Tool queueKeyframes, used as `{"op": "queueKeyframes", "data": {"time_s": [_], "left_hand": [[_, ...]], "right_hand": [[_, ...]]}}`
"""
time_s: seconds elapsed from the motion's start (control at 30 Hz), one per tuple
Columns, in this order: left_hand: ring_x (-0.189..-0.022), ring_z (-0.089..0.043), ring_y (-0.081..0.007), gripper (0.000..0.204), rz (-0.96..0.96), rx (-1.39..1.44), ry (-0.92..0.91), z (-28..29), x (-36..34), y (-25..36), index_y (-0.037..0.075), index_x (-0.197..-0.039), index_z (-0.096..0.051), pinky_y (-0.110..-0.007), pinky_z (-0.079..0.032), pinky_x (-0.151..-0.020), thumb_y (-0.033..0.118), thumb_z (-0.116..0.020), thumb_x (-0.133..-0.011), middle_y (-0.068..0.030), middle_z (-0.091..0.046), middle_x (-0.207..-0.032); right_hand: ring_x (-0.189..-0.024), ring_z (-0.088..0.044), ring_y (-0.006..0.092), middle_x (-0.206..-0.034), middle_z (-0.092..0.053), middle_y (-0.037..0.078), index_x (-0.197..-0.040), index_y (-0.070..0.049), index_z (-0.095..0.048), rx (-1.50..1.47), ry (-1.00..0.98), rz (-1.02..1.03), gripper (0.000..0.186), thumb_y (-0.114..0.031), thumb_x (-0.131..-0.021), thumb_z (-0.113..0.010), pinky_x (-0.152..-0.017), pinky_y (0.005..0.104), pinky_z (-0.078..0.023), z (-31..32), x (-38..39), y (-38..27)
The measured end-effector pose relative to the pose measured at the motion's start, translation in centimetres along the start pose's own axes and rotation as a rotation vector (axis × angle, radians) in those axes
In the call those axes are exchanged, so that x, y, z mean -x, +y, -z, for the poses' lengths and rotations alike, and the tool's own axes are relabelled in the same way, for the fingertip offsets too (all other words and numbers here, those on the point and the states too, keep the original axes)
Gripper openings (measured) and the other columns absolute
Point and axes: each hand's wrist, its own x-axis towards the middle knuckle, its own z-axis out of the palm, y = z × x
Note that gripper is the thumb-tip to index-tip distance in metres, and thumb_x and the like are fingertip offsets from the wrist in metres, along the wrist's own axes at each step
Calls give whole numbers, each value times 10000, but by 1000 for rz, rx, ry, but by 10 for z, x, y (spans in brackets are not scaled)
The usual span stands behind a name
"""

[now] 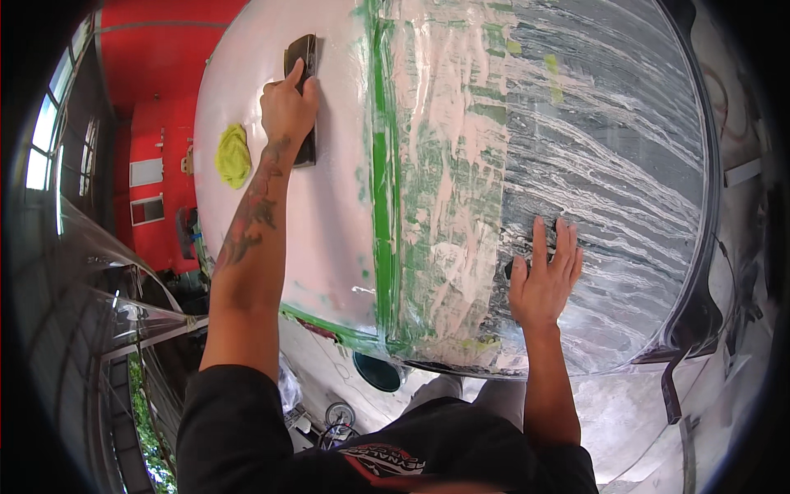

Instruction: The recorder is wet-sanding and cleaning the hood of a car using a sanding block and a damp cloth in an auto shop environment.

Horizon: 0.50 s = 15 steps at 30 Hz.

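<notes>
My left hand (286, 114) is closed around a long black sanding block (307, 152), which lies lengthwise on the pinkish-white car body panel (337, 206). Left of that forearm, a crumpled yellow-green cloth (233, 156) rests on the same panel. My right hand (546, 284) lies with fingers spread on the dark glass (609, 165), which is streaked with whitish slurry. Something small and dark shows beside its thumb; what it is I cannot make out. Between the two hands runs a bright green strip (382, 198), bordered by a patchy pink and green band (453, 165).
Black trim (709, 206) edges the glass at the right. Below the panel's near edge, a dark round container (377, 372) and a small wheel (340, 414) sit on the pale floor. A red wall (164, 115) and clear plastic sheeting (123, 247) are at the left.
</notes>
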Motion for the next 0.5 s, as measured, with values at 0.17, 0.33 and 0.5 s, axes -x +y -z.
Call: {"op": "queueKeyframes", "data": {"time_s": [0.17,0.33,0.5], "left_hand": [[-1085,-531,-403,504,-121,188,-2,6,148,37,181,-1391,-621,-450,-469,-919,271,-711,-903,-254,-554,-1142],[-1069,-540,-387,455,74,84,29,10,68,5,168,-1365,-636,-466,-479,-886,247,-686,-920,-250,-551,-1141],[-1047,-527,-415,498,-39,166,17,16,193,55,173,-1370,-639,-481,-466,-893,226,-725,-883,-279,-536,-1133]], "right_hand": [[-1475,-278,408,-1561,-359,175,-1505,-170,-478,44,10,-8,546,-336,-986,-520,-1184,586,-171,3,3,10],[-1472,-283,409,-1568,-349,170,-1514,-172,-461,2,30,24,552,-331,-989,-514,-1184,586,-166,0,0,-3],[-1479,-274,404,-1574,-338,162,-1524,-173,-446,54,19,0,552,-337,-999,-497,-1186,579,-165,0,5,9]]}}
